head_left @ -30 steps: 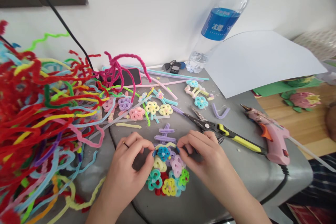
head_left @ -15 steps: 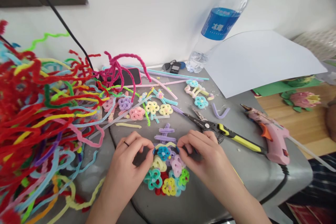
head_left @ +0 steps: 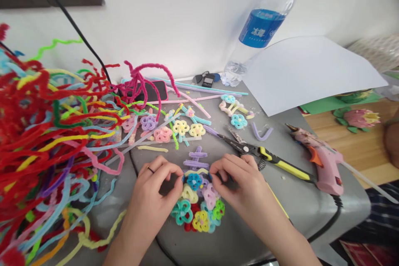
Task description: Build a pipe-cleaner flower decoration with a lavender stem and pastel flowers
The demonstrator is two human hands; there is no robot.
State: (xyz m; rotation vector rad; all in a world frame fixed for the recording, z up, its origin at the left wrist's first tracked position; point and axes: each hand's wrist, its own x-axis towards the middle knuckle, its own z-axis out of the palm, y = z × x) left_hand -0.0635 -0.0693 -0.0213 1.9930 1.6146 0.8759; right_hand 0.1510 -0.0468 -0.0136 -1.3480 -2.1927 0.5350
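A short pale yellow pipe cleaner [head_left: 197, 171] spans the gap between my hands, slightly bent. My left hand [head_left: 157, 193] pinches its left end between thumb and forefinger. At the other end, my right hand [head_left: 238, 183] pinches it the same way. Just below lies a ring of pipe-cleaner flowers [head_left: 201, 221] in blue, yellow, teal, green, pink and red, on the grey table. A purple pipe-cleaner piece with crossbars [head_left: 196, 163] extends above the ring. Its lower part is hidden behind the strip and flowers.
A big tangle of colored pipe cleaners [head_left: 62, 141] fills the left side. Small finished flowers [head_left: 181, 128] lie ahead. Pliers [head_left: 249, 149] and a pink glue gun [head_left: 321, 158] rest at right. A water bottle [head_left: 262, 29] and white paper [head_left: 311, 70] are behind. A black cable [head_left: 163, 251] runs below.
Both hands stay nearly still, holding the pale yellow strip throughout. The flower ring shifted very slightly left at its left side between the first frame and the later ones.
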